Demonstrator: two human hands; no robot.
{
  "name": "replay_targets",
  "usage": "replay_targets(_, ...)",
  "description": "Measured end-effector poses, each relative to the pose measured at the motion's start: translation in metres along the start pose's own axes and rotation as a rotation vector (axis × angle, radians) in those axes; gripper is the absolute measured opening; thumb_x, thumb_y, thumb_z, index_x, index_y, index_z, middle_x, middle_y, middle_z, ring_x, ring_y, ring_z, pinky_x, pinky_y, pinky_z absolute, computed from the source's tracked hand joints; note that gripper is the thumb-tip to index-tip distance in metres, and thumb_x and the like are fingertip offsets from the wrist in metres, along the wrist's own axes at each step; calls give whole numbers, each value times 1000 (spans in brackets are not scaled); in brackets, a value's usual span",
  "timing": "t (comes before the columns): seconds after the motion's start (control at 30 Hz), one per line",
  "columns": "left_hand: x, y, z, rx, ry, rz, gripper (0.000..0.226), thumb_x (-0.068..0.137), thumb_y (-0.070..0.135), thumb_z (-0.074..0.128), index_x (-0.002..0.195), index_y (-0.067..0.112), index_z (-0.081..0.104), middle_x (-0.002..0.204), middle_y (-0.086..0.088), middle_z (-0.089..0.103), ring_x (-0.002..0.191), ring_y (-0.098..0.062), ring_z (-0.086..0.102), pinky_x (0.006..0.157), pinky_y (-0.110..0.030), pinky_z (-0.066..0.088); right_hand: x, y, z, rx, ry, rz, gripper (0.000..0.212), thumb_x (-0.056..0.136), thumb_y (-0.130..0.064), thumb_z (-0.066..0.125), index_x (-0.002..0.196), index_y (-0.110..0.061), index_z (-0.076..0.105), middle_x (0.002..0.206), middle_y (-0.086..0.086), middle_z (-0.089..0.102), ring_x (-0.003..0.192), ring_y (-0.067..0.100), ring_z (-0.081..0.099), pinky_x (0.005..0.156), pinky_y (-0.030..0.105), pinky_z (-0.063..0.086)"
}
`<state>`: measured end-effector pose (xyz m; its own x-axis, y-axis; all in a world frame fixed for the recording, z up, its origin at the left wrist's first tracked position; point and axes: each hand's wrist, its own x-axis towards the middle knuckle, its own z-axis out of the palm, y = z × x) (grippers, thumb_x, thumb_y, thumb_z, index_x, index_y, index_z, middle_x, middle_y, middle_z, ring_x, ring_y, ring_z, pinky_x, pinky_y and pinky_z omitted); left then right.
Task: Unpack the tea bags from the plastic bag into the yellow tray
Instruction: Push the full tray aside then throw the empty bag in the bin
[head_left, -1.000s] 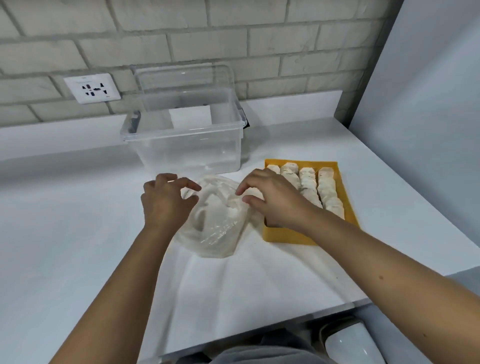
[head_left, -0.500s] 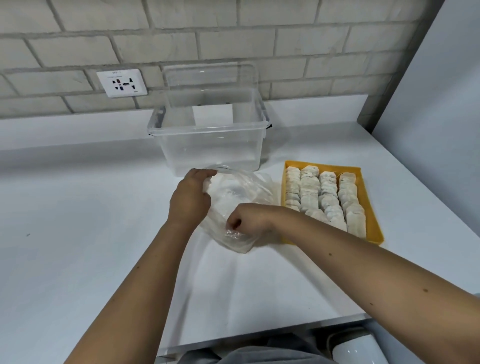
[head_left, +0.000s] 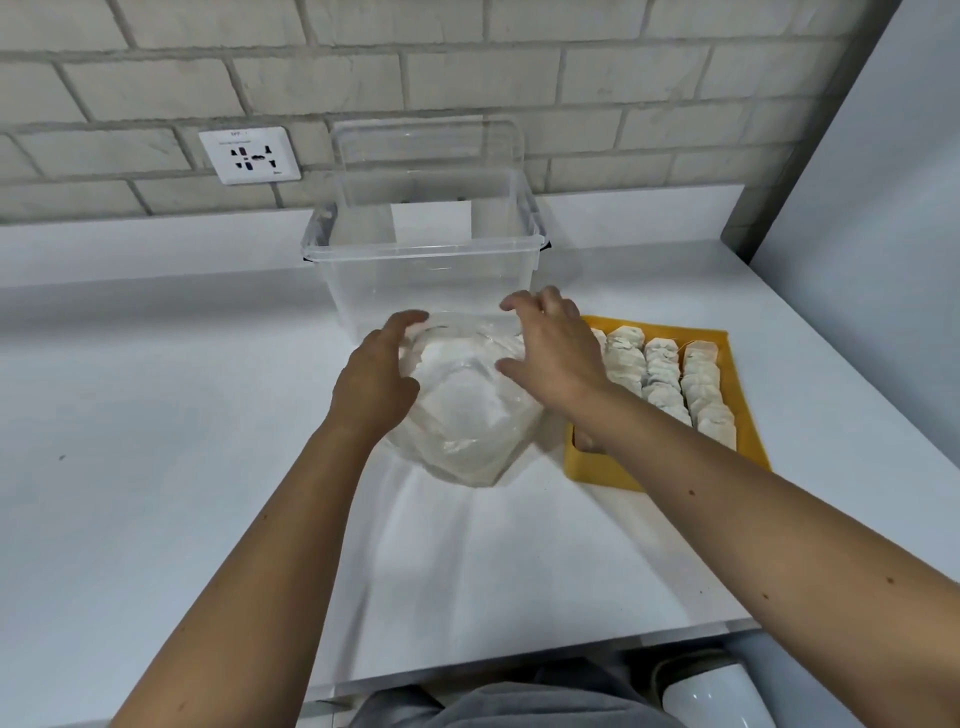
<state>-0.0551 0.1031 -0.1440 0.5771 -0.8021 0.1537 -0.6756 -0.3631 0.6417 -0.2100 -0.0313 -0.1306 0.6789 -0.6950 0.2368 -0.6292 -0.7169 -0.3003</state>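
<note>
Yellow tray (head_left: 748, 441): lies flat on the white desk (head_left: 156, 467), right of the plastic bag; holds rows of pale tea bags (head_left: 662, 371) packed on edge, one behind another, and the right forearm crosses its near left corner.
Plastic bag (head_left: 467, 415): clear and crumpled, resting on the desk between the two hands, just beside the tray's left edge and in front of the clear box; it looks slack, and whether anything is left inside I cannot tell.
Clear box (head_left: 426, 280): see-through tub behind the bag, nothing seen in it — its lid stands up behind it against the brick wall (head_left: 571, 78).
Left hand (head_left: 376, 382): fingers curved and loosely spread around the bag's left side, touching the film, not clenched.
Right hand (head_left: 553, 348): fingers spread over the bag's upper right rim — resting on or just above the plastic; a firm grip cannot be told.
Wall socket (head_left: 249, 156): white plate on the bricks, left of the box.
</note>
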Motion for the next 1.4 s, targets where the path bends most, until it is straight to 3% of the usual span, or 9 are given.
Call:
replay_targets(0.1,1,-1,0,2,38,12,65,75,-8,50,120,38,54,110,0,56,93,-22,57,76,-36,50,10,17,10,-7,-208,108,29,84,-18,67,112,-23,64,119,5,63,105,25,60,78,30,48)
replay_targets(0.23,4,-14,-5,123,67,-9,54,74,-12,42,81,38,63,104,2,57,91,-22,57,69,-36,49,11,30,7,107,-110,161,23,83,-1,59,91,-18,71,100,5,69,96,24,63,71,26,43)
replay_targets(0.37,3,-7,1,174,46,-41,44,80,-4,50,94,32,71,112,3,56,91,-15,49,64,-29,39,5,26,9,184,-117,114,18,84,-7,64,97,-16,71,99,5,71,94,22,63,79,31,51)
replay_targets(0.67,7,46,22,165,140,124,28,82,14,72,108,23,71,121,-4,59,115,-30,47,88,-36,43,-26,48,-22,402,55,139,18,83,-21,74,100,-20,70,89,-6,67,72,7,57,72,23,47)
replay_targets(0.87,1,99,45,-240,-32,60,34,89,18,68,123,13,67,112,0,67,97,-16,66,90,-25,49,-57,115,-75,324,198,344,17,85,-26,71,102,-23,72,91,-7,70,85,11,64,77,26,49)
replay_targets(0.97,-2,116,66,-484,-254,-134,28,89,18,67,115,7,69,107,-8,70,86,-24,71,87,-39,58,-72,150,-88,187,175,461,26,87,-29,68,111,-19,71,105,-1,71,99,19,64,80,27,46)
replay_targets(1.1,-1,122,92,-304,-322,-117,22,86,23,61,76,5,68,83,-22,67,82,-36,71,81,-48,59,-91,173,-86,143,18,608,39,88,-33,67,121,-13,66,121,5,67,112,25,60,86,30,44)
replay_targets(1.27,0,123,100,-256,-376,-155,27,89,10,52,85,-10,70,84,-24,71,80,-37,71,76,-48,60,-99,180,-77,283,-31,693,26,86,-22,63,85,1,74,78,15,73,74,30,72,75,36,59)
replay_targets(1.4,1,120,101,-351,-397,-213,20,92,4,55,91,-8,71,91,-24,72,80,-36,72,71,-44,62,-98,183,-75,292,-37,709,21,84,-13,61,85,2,75,74,14,74,64,27,72,74,43,61)
